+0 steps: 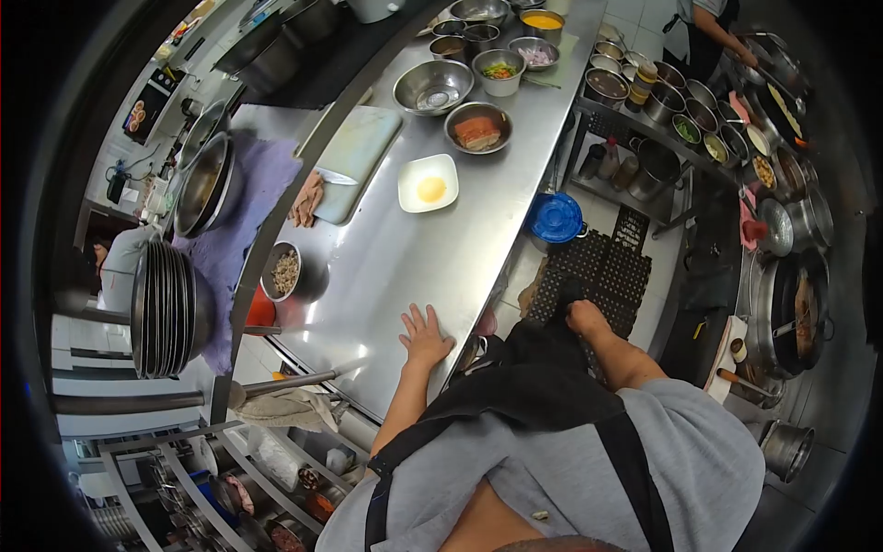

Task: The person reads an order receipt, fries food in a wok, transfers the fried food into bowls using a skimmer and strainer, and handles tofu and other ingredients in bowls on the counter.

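My left hand (426,339) lies flat on the steel worktable (405,271), fingers spread, holding nothing. Down by my waist, my right hand (587,319) is closed against the black apron (529,373), with dark cloth bunched at its fingers. Ahead of my left hand, a white square bowl (414,172) holds a raw egg (430,189). Behind it is a metal bowl (451,141) with a piece of reddish meat (478,132). A knife (337,177) rests on the pale cutting board (363,152), beside a crumpled brown cloth (306,201).
To the left stand a bowl of chopped food (285,271) and stacked dark pans (166,313). At the back are several bowls, one with chopped vegetables (499,71). A blue-lidded container (556,218) stands by the floor mat (607,267). A co-worker's arm (722,37) reaches over the stove.
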A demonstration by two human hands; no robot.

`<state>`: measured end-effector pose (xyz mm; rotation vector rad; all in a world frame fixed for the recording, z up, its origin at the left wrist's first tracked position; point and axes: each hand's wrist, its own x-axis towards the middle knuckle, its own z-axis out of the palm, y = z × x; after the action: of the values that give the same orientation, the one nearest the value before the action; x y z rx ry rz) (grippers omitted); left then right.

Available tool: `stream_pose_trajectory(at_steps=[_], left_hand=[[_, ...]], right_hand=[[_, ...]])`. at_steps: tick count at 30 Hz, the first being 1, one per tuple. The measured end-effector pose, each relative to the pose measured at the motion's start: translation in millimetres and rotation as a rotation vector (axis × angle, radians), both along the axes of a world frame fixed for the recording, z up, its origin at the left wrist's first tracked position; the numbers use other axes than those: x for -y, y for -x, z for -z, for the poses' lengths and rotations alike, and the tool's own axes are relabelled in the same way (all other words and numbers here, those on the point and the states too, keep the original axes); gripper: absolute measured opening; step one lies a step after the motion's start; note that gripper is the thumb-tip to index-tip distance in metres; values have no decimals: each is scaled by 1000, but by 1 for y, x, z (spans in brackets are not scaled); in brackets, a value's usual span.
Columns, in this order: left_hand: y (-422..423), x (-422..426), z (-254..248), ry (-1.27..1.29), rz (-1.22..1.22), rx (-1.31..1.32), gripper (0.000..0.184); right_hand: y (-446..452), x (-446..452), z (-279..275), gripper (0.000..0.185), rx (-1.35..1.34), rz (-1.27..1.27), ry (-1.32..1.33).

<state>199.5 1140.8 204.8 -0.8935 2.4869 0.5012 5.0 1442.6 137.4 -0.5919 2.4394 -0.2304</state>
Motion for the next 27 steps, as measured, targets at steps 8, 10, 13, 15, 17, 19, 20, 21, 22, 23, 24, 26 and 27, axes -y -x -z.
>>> stream_pose_trajectory(at_steps=[8,10,13,15,17,19,20,21,22,23,24,26,27], left_hand=[[49,-3,6,-11,-6,99,86],[78,-15,11,-75,74,1,77],[144,-58,4,-152,340,-72,72],[197,-97,-6,-129,374,1,72],[248,-115,4,-133,443,-5,72],[292,-126,9,-118,451,-71,70],[311,-131,12,-117,480,-73,70],[328,-134,15,-140,482,-126,68],[344,-141,19,-164,483,-183,66],[356,-148,23,-139,523,-197,62],[366,-152,36,-138,543,-211,62],[380,-151,88,-494,441,-167,56],[381,-152,115,-608,312,-66,48]], right_hand=[[45,-71,-14,22,13,235,-6],[59,-101,8,23,-15,298,45],[75,-141,29,25,-17,372,7],[74,-166,22,23,33,527,38],[79,-199,18,22,35,599,24],[84,-224,13,20,48,664,-25],[89,-237,6,20,44,692,-22],[92,-251,-5,20,65,698,-23],[97,-266,-12,20,81,703,-25],[97,-279,-1,20,38,739,-25],[99,-290,-1,20,23,758,-20],[101,-310,-2,22,12,755,-19],[100,-318,-1,22,0,775,-17]])
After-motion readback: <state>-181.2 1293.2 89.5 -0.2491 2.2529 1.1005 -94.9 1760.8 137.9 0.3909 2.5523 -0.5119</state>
